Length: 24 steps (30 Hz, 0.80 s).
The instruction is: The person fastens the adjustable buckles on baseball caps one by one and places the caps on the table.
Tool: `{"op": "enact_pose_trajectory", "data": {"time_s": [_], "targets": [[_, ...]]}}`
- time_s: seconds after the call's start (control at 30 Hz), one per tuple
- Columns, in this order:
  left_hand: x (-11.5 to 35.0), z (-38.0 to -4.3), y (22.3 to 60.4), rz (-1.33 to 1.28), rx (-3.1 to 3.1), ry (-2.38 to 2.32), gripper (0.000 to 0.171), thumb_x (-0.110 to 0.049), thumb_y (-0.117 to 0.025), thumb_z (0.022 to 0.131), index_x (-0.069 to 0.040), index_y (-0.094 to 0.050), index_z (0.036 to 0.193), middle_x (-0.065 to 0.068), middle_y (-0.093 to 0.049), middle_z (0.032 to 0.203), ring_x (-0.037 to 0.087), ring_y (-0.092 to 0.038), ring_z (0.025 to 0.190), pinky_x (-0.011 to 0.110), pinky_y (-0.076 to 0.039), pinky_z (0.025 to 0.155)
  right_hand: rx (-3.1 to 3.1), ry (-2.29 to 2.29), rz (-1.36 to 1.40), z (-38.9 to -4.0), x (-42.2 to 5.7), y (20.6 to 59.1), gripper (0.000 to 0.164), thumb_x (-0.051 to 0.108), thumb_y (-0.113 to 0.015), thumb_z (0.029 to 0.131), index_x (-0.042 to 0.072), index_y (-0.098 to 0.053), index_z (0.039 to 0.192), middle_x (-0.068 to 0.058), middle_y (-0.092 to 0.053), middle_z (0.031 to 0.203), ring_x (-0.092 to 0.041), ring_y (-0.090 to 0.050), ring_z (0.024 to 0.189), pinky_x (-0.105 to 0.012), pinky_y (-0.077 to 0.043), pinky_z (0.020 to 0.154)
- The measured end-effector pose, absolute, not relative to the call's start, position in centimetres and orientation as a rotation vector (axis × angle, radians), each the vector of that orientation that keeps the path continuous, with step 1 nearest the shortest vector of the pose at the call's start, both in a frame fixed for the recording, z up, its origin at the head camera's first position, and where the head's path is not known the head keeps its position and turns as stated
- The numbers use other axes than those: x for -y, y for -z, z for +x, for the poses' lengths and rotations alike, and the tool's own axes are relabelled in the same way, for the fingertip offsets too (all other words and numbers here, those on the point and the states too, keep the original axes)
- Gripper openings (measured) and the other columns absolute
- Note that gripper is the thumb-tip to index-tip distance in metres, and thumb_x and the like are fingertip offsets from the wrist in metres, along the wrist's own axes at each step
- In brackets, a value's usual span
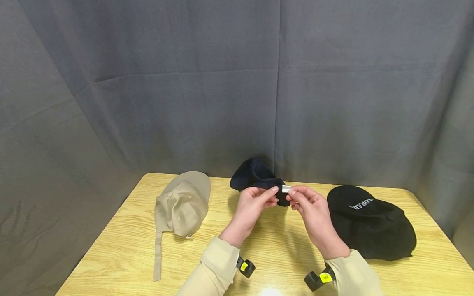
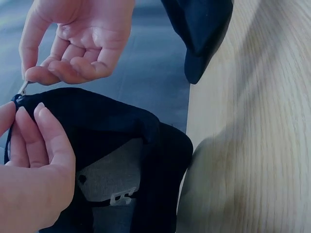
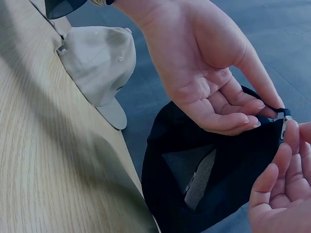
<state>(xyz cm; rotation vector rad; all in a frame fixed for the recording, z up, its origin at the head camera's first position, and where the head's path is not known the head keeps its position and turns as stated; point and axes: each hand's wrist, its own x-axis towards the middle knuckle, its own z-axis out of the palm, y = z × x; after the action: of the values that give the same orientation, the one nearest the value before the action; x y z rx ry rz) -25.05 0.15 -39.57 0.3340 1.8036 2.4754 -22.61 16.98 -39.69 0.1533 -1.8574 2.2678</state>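
A dark navy cap (image 1: 255,174) is held up over the back of the table by both hands, its inside facing the wrist cameras. My left hand (image 1: 249,207) pinches the cap's back strap between thumb and fingers. On the other side, my right hand (image 1: 312,213) pinches the small silver metal buckle (image 1: 286,188) at the strap. The right wrist view has the buckle (image 3: 284,127) between the fingertips of the two hands. Inside the cap, a grey mesh lining (image 2: 109,170) and a pale tag (image 2: 122,196) show. The brim's far side is partly hidden.
On the left of the wooden table (image 1: 122,246) lies a beige cap (image 1: 183,205) with its strap (image 1: 157,257) hanging loose toward the front. A black cap (image 1: 370,226) with white lettering lies at right, close to my right forearm. A grey curtain (image 1: 237,102) hangs behind.
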Motion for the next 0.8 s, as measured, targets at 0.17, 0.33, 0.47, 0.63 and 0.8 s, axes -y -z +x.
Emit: {"op": "enact_pose_trajectory", "data": {"time_s": [0.17,0.33,0.47,0.63,0.8], "targets": [[-0.26,-24.96,39.56,0.332,-1.796,-2.496,0.015,-0.009,-0.074,0.094,0.006,-0.07,0.096,0.007,-0.068,0.079,0.013,-0.067,0.072,0.028,-0.059,0.077,1.875,-2.256,0.12,-22.6,-17.08,39.82,0.02,0.009,-0.066,0.1,-0.01,-0.065,0.107,-0.005,-0.068,0.086,-0.019,-0.059,0.079,-0.023,-0.053,0.073],[-0.25,-24.92,39.41,0.383,-1.772,-2.497,0.016,-0.008,-0.073,0.095,0.007,-0.07,0.099,0.007,-0.068,0.08,0.014,-0.066,0.073,0.028,-0.059,0.077,1.872,-2.293,0.084,-22.71,-17.19,39.85,0.012,0.006,-0.066,0.1,-0.005,-0.066,0.103,-0.004,-0.067,0.084,-0.016,-0.058,0.075,-0.022,-0.052,0.069],[-0.25,-24.88,39.39,0.382,-1.788,-2.487,0.015,-0.007,-0.073,0.095,0.008,-0.07,0.098,0.007,-0.068,0.08,0.014,-0.066,0.073,0.028,-0.058,0.078,1.885,-2.316,0.085,-22.7,-17.21,39.71,0.009,0.006,-0.064,0.1,-0.003,-0.065,0.1,-0.004,-0.065,0.084,-0.016,-0.058,0.077,-0.023,-0.053,0.07],[-0.34,-24.92,39.49,0.347,-1.873,-2.468,0.016,-0.01,-0.075,0.094,0.006,-0.071,0.097,0.007,-0.069,0.079,0.013,-0.067,0.072,0.028,-0.059,0.077,1.882,-2.336,0.104,-22.61,-17.17,39.46,0.009,0.007,-0.061,0.101,-0.002,-0.064,0.098,-0.003,-0.062,0.084,-0.017,-0.058,0.081,-0.024,-0.052,0.073],[-0.51,-24.94,39.62,0.33,-1.943,-2.451,0.019,-0.013,-0.077,0.093,0.006,-0.072,0.097,0.01,-0.07,0.08,0.015,-0.067,0.073,0.029,-0.059,0.077,1.864,-2.348,0.131,-22.6,-17.09,39.43,0.009,0.007,-0.062,0.101,-0.002,-0.064,0.099,-0.003,-0.062,0.084,-0.018,-0.059,0.081,-0.024,-0.052,0.072]]}}
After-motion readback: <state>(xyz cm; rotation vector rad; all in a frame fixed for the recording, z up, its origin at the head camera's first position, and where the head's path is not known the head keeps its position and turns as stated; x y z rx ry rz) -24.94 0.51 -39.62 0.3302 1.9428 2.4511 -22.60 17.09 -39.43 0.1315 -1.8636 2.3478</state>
